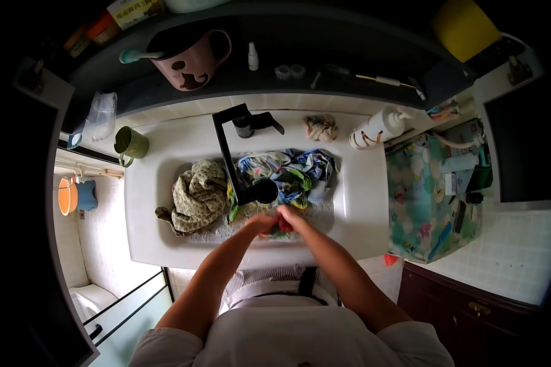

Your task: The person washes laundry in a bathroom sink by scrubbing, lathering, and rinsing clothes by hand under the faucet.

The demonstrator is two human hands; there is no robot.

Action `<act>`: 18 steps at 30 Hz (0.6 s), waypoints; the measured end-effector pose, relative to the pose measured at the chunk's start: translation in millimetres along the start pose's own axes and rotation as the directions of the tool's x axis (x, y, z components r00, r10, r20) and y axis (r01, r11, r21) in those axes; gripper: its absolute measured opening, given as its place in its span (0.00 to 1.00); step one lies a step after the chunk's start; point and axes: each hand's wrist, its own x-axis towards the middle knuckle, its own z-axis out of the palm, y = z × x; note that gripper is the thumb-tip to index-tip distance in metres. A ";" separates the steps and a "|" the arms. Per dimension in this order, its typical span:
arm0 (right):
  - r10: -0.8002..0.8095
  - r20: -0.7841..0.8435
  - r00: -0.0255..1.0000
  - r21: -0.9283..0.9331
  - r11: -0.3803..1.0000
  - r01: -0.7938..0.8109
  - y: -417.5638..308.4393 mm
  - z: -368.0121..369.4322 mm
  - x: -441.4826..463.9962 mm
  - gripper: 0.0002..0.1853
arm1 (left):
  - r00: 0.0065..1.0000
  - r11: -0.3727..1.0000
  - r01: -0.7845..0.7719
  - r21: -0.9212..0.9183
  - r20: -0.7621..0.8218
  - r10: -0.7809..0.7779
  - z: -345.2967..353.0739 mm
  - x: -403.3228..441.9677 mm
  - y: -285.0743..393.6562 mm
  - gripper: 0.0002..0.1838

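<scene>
Both my hands meet over the front of a white sink (147,235) that holds soapy water and wet clothes. My left hand (264,221) and my right hand (289,218) are closed together on a small piece of red and green cloth (283,227). Just behind them is the round head of the black faucet (225,153). Blue, white and green patterned clothes (312,168) lie in the back right of the basin. A bunched leopard-print cloth (199,192) fills its left side.
On the sink's back rim are a green mug (131,145), a crumpled beige cloth (321,128) and a white pump bottle (378,127). A dark shelf (349,37) above carries a pink mug (193,61). A patterned cover (416,202) with small items lies at the right.
</scene>
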 end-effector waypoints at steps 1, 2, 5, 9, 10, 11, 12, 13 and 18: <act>0.001 0.006 1.000 -0.002 1.000 -0.001 2.3 -0.8 1.5 0.21 | 1.000 0.999 -0.015 -0.036 0.017 0.016 -0.2 1.9 -1.8 0.25; -0.003 0.013 1.000 -0.009 1.000 0.004 1.3 -1.1 2.7 0.21 | 1.000 0.999 -0.016 -0.035 0.025 0.017 -1.4 2.4 -3.0 0.25; -0.048 0.014 0.999 0.014 0.999 0.047 6.2 -1.0 -5.4 0.22 | 0.999 0.999 -0.037 0.018 0.023 0.037 -4.7 -4.3 1.0 0.22; -0.604 -0.380 0.700 -0.235 0.795 0.559 13.6 11.0 -43.5 0.15 | 0.863 0.911 -0.215 0.351 -0.368 0.346 -8.0 -38.6 2.0 0.16; -0.771 -0.464 0.436 -0.422 0.625 0.656 12.2 15.3 -51.2 0.13 | 0.718 0.841 -0.242 0.484 -0.493 0.491 -10.6 -53.4 5.1 0.15; -0.776 -0.562 0.287 -0.479 0.588 0.652 6.7 15.9 -56.4 0.08 | 0.490 0.807 -0.285 0.518 -0.645 0.587 -16.2 -65.9 11.6 0.13; -0.886 -0.464 -0.026 -0.730 0.366 0.578 -7.0 8.7 -64.3 0.12 | 0.382 0.741 -0.336 0.582 -0.634 0.672 -28.8 -81.0 22.2 0.13; -0.907 -0.407 -0.106 -0.854 0.336 0.397 -30.2 13.2 -102.1 0.20 | 0.296 0.712 -0.282 0.643 -0.648 0.702 -32.9 -79.2 26.5 0.15; -0.923 -0.337 0.185 -0.933 0.354 0.064 -56.1 2.8 -93.5 0.28 | 0.230 0.538 -0.068 0.840 -0.511 0.828 -47.5 -30.8 15.9 0.23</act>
